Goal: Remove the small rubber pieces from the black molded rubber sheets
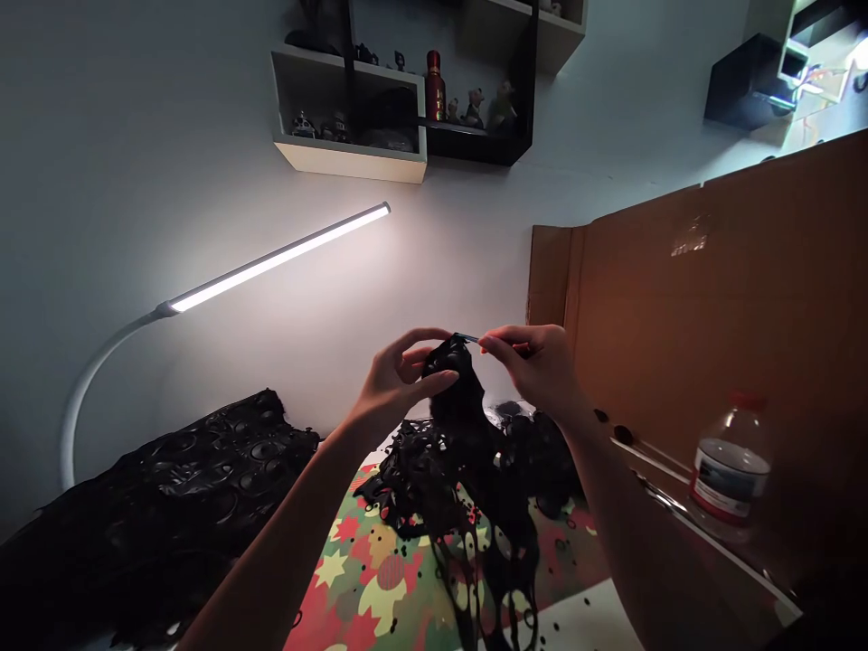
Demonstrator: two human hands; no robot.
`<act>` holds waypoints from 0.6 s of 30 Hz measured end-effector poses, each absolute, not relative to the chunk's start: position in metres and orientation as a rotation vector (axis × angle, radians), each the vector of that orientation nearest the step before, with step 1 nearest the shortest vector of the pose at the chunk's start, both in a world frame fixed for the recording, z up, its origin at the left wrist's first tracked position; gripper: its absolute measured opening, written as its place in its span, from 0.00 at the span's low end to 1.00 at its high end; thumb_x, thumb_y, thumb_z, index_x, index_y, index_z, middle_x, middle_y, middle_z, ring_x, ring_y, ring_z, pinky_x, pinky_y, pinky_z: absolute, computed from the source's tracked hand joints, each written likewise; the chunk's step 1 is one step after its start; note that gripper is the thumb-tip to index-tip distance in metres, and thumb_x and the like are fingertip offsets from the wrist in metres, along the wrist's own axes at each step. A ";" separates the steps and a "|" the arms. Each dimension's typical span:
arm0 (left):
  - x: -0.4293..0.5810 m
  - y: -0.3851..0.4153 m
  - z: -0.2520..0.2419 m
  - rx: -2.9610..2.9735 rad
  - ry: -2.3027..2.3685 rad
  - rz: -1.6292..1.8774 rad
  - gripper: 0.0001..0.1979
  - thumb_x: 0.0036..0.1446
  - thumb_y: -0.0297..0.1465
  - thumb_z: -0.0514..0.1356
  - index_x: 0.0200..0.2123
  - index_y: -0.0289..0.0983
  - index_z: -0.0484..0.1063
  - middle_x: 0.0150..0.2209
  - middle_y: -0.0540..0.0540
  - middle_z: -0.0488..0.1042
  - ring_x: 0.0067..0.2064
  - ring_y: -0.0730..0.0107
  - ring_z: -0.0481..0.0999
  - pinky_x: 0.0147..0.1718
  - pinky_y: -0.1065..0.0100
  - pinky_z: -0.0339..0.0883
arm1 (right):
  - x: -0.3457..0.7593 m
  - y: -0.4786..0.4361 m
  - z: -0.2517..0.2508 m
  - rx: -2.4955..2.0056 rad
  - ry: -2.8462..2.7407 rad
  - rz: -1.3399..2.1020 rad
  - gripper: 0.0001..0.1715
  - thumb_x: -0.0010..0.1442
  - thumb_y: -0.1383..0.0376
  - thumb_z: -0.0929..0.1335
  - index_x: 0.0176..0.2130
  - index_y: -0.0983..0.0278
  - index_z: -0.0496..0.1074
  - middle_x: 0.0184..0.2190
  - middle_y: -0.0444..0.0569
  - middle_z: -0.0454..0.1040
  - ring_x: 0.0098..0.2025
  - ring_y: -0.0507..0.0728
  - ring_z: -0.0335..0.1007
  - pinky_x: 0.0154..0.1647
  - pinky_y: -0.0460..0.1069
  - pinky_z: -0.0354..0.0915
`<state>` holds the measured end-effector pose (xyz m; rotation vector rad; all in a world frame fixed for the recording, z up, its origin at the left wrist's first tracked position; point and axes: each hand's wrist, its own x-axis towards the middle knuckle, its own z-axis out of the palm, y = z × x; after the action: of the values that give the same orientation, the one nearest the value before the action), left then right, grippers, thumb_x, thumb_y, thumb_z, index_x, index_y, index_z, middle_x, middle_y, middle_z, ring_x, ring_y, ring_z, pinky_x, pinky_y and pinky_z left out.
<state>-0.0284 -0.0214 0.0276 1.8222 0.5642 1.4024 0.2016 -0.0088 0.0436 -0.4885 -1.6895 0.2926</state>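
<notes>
My left hand (411, 371) is closed round the top of a black rubbery sheet (461, 407), thumb in front and fingers behind. The sheet hangs down in torn, stringy strips with holes. Between the thumb and fingers of my right hand (533, 357) is a thin metallic tool (467, 338); its tip meets the sheet's upper edge, and its exact kind is too small to make out. Below the hands lies a tangled heap of black rubbery scraps (413, 470) on a patterned red, green and yellow cover (380, 579), with small black bits scattered about.
A pile of black sheets with round impressions (203, 470) lies at left, beneath a lit desk lamp (278, 258). To the right stand a cardboard panel (712, 298) and a clear bottle with a red cap (731, 466). Wall shelves (353, 158) hang above.
</notes>
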 end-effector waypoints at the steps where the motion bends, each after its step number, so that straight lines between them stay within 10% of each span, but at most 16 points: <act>1: -0.028 -0.022 0.027 1.782 0.568 1.429 0.28 0.55 0.39 0.79 0.57 0.42 0.78 0.45 0.42 0.84 0.43 0.58 0.85 0.44 0.57 0.80 | 0.201 -0.010 0.044 -0.486 -1.687 0.305 0.26 0.64 0.44 0.79 0.30 0.64 0.85 0.17 0.37 0.55 0.20 0.47 0.44 0.21 0.48 0.45; 18: -0.039 -0.035 0.043 1.531 0.647 1.738 0.18 0.50 0.37 0.83 0.42 0.40 0.86 0.40 0.44 0.86 0.38 0.60 0.86 0.40 0.59 0.84 | 0.207 -0.012 0.049 -0.534 -1.819 0.439 0.32 0.65 0.39 0.76 0.30 0.64 0.84 0.19 0.38 0.54 0.19 0.47 0.44 0.19 0.48 0.43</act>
<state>-0.0393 -0.0345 0.0433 1.5309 0.6473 1.7376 0.2071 -0.0125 0.0494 -0.5341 -1.8195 0.4389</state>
